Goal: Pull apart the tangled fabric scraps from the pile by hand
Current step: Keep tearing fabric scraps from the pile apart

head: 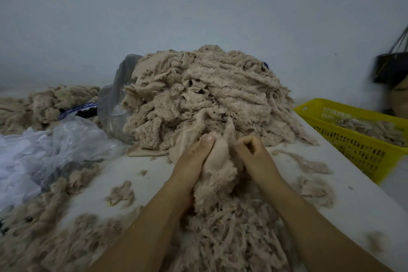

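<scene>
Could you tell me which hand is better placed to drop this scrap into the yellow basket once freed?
Probably the right hand: it grips the scrap on the side nearer the yellow basket, while the left hand would have to reach across.

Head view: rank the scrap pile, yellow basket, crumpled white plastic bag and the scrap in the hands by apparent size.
1. Scrap pile
2-3. Crumpled white plastic bag and yellow basket: similar, both cut by the frame, unranked.
4. Held scrap, gripped by left hand and right hand.

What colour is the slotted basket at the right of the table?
Yellow. The basket shows best in the head view, the only one given.
</scene>
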`<control>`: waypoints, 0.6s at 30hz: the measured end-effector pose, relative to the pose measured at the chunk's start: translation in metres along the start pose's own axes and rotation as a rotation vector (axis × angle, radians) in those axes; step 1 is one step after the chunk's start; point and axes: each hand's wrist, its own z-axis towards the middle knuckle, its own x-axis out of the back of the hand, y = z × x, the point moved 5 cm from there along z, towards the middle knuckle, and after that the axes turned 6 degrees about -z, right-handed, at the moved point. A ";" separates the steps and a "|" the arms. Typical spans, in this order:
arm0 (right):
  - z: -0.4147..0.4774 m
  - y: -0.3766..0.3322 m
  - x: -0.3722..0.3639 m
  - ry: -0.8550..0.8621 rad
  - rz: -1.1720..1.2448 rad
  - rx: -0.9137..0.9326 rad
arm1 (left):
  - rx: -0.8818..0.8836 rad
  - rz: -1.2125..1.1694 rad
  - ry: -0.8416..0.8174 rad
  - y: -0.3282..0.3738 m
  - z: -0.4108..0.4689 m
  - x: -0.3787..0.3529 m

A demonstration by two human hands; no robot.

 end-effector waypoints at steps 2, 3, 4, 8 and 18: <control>-0.001 -0.005 -0.001 -0.025 0.105 -0.012 | -0.016 -0.021 -0.015 0.002 -0.005 0.000; -0.001 -0.005 -0.003 -0.051 0.170 -0.008 | -0.027 -0.016 -0.036 0.003 -0.008 -0.002; -0.003 -0.005 -0.007 -0.089 0.205 0.012 | -0.043 0.008 -0.068 0.003 -0.010 -0.005; -0.012 -0.011 -0.022 -0.208 0.122 0.078 | -0.072 0.132 -0.152 0.008 -0.021 -0.015; 0.000 -0.008 0.007 0.074 -0.093 0.118 | 0.068 0.000 -0.237 0.006 -0.019 -0.010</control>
